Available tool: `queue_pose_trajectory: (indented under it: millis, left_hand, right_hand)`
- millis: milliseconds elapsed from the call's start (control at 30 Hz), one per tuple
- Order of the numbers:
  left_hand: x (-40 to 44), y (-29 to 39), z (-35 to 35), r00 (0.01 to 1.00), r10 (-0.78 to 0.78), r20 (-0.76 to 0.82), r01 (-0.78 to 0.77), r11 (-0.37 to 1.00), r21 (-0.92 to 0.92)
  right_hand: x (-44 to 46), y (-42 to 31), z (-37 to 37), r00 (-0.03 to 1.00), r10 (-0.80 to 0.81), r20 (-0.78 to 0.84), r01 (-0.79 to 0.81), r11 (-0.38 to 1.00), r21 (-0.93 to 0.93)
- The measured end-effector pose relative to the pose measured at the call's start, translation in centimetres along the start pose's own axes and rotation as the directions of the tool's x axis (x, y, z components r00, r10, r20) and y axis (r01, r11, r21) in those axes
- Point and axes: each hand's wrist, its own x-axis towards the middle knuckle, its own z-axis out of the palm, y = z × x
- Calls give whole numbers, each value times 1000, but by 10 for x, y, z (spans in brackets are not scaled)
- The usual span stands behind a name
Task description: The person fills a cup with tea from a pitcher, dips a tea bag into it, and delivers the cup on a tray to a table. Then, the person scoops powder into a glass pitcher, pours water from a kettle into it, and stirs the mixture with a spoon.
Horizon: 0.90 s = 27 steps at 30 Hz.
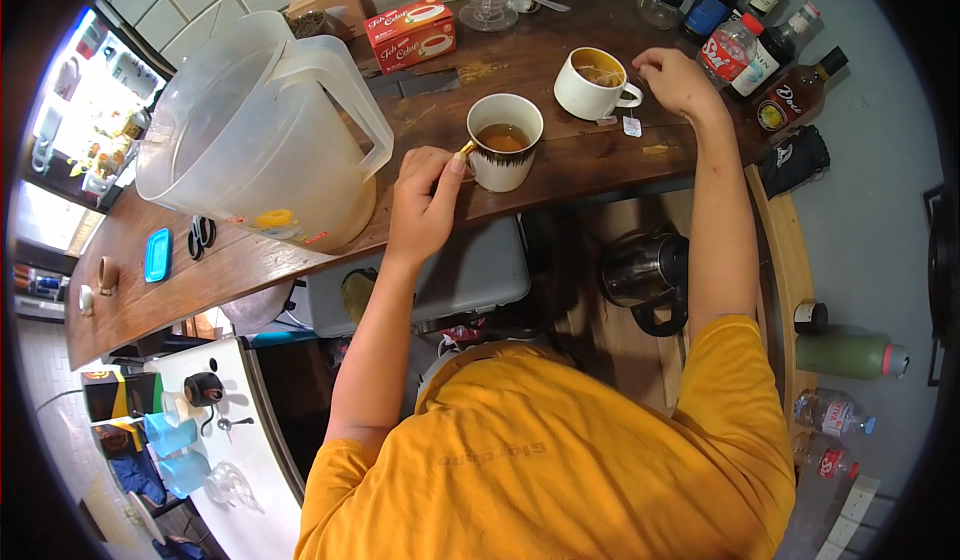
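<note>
On the wooden counter [430, 120]: saw a patterned mug [500, 172] and a white mug [578, 98] set upright, near each other but apart, with a plastic pitcher [240, 150] and a red tea box [410, 35] off to the left.
Left hand [425, 200]: clamped thumb and fingers on the gold handle [467, 148] of the patterned mug.
Patterned mug: stood near the front edge; held amber liquid [503, 138], with no tag in sight.
White mug: stood farther back, to the right; held brownish contents [598, 75], too small to make out, with a paper tag [632, 126] just outside.
Right hand [680, 85]: hung bent just beside the white mug, fingers curled close together; could not tell whether pinched on anything.
Tea so far: judged as already made in the patterned mug, less surely in the white mug.
Paper tag: appeared not yet cleared from the white mug; could not judge any further remaining work.
</note>
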Motion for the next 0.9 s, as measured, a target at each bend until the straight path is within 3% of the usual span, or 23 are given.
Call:
queue_pose_trajectory:
  millis: [33,100,233,333,467,567,667,733,900]
  left_hand:
    - [0,0,1,1000,-6,-4,6,1000,-4]
    - [0,0,0,1000,-2,3,2,1000,-3]
    - [2,0,1,1000,22,2,-22,1000,2]
    - [1,0,1,1000,15,0,-15,1000,-11]
    - [1,-1,2,1000,23,-12,-23,1000,-1]
    - [1,1,2,1000,19,-3,-19,1000,0]
    - [1,0,1,1000,22,-4,-21,1000,7]
    - [0,0,1,1000,7,-2,-7,1000,8]
    - [0,2,2,1000,8,0,-8,1000,-3]
  right_hand:
    - [3,12,4,1000,0,-1,0,1000,-2]
    - [0,10,2,963,-15,267,-23,990,137]
    - [-1,21,6,926,44,374,-167,939,301]
    - [-1,25,11,924,41,379,-184,920,347]
    - [-3,23,12,938,78,338,-208,907,366]
    - [-5,23,10,936,199,290,-324,808,492]
    - [-2,25,11,967,151,206,-245,778,578]
    - [2,21,7,992,123,33,-112,717,688]
    - [12,-6,-17,999,0,-41,31,660,751]
